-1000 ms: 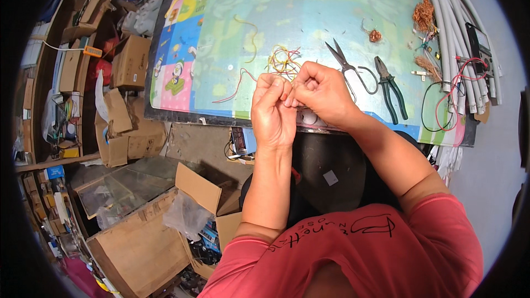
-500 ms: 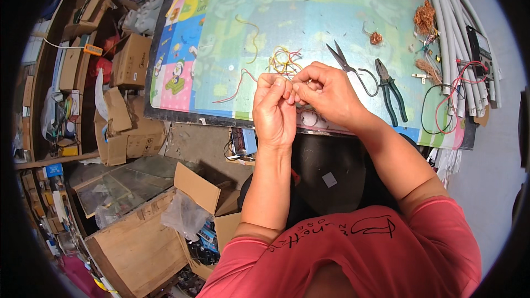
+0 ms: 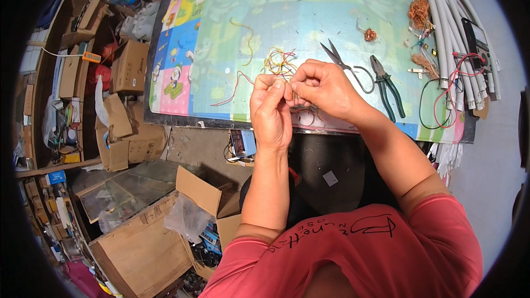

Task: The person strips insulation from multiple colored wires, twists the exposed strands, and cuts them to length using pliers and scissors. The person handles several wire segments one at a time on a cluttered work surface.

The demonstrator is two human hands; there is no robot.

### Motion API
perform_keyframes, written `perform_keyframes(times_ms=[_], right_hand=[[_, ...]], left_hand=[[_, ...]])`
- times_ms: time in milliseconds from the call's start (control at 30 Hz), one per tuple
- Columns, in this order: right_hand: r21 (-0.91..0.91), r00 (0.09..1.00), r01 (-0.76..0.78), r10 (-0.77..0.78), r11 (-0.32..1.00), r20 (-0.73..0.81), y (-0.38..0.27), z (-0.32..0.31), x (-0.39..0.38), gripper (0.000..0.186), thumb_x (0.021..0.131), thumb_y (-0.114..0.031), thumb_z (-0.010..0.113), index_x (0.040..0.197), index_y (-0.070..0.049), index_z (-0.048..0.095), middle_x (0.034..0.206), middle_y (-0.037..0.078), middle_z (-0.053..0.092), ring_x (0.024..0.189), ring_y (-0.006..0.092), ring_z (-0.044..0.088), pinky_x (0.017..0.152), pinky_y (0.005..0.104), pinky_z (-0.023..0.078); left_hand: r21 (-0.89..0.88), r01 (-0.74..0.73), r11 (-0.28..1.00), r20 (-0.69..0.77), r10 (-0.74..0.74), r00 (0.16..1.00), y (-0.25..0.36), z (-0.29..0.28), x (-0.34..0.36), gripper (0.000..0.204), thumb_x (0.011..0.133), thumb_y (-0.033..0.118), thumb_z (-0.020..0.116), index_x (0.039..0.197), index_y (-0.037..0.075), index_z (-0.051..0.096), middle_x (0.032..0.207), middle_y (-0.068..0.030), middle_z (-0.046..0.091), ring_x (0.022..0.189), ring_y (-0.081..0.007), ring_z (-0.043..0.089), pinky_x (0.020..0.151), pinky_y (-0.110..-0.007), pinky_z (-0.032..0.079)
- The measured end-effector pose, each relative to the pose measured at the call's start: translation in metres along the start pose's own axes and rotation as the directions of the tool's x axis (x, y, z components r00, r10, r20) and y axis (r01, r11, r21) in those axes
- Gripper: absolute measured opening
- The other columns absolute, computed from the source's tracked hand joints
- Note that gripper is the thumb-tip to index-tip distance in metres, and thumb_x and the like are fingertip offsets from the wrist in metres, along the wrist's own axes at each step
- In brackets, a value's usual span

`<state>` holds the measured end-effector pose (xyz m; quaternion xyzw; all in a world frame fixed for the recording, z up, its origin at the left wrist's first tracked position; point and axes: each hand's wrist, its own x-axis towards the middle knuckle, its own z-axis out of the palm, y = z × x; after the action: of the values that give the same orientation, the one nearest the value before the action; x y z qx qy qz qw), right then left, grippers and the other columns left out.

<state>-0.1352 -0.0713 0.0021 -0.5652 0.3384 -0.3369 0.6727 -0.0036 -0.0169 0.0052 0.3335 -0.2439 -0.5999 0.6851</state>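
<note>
Over the near edge of the table, my left hand (image 3: 271, 102) and my right hand (image 3: 323, 87) meet, fingertips almost touching. Thumb and finger of my left hand are pinched on a thin red wire (image 3: 237, 85), whose loose end trails leftward over the mat. The fingers of my right hand are also pinched together; what lies between them is too small to make out. Just beyond my fingers is a tangle of yellow and red wires (image 3: 279, 62). A small dark bundle (image 3: 303, 108) shows partly under my right hand.
Scissors (image 3: 339, 58) with dark blades and green-handled pliers (image 3: 387, 87) lie right of my hands. Copper strand clumps (image 3: 418, 12), grey tubes (image 3: 447, 33) and a meter with red and black leads (image 3: 476, 44) are at the right. A yellow wire (image 3: 251, 41) curls farther off.
The view has shifted slightly. My hands stay together, with my right fingers a little changed in position, and the dark bundle beneath them shows more.
</note>
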Motion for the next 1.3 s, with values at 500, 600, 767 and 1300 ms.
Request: perform_keyframes(times_ms=[500,600,767,1300], right_hand=[[-0.39,0.967,0.183,-0.236,0.902,-0.092,0.005,0.02,-0.002,0.01,0.07,-0.007,0.062,0.07,0.002,0.058,0.073,0.018,0.058,0.069,0.0339,0.059,0.063,0.0388,0.048],[-0.439,0.927,0.225,-0.33,0.87,-0.178,0.015,0.027,0.0,0.01,0.069,-0.004,0.064,0.072,0.001,0.057,0.073,0.011,0.056,0.06,0.019,0.054,0.055,0.0309,0.044],[-0.45,0.875,0.228,-0.385,0.863,-0.293,0.014,0.045,0.003,0.01,0.07,-0.004,0.063,0.069,0.001,0.055,0.072,0.014,0.054,0.065,0.0281,0.055,0.058,0.0376,0.045],[0.29,0.971,0.151,-0.087,0.945,-0.223,0.015,0.062,0.008,0.009,0.085,0.007,0.052,0.082,-0.001,0.048,0.069,0.009,0.06,0.059,0.0121,0.062,0.052,0.0232,0.05]], left_hand=[[0.157,-0.063,0.986,-0.158,0.088,0.984,-0.007,-0.005,-0.004,0.011,0.091,0.005,0.051,0.084,0.005,0.044,0.066,-0.0006,0.043,0.056,-0.0076,0.036,0.053,-0.023,0.033],[0.161,-0.103,0.982,-0.247,0.141,0.959,-0.008,0.003,-0.004,0.011,0.091,0.003,0.051,0.084,0.005,0.043,0.065,-0.0001,0.043,0.055,-0.006,0.036,0.05,-0.021,0.032],[0.111,-0.124,0.986,-0.318,0.154,0.936,-0.007,-0.005,0.003,0.009,0.093,0.005,0.05,0.086,0.005,0.043,0.066,-0.0011,0.048,0.052,-0.0061,0.04,0.045,-0.021,0.034],[-0.242,0.013,0.97,-0.255,-0.077,0.964,0.021,-0.008,0.003,0.019,0.093,0.008,0.049,0.077,0.01,0.04,0.062,0.0012,0.039,0.047,-0.0081,0.034,0.042,-0.025,0.031]])
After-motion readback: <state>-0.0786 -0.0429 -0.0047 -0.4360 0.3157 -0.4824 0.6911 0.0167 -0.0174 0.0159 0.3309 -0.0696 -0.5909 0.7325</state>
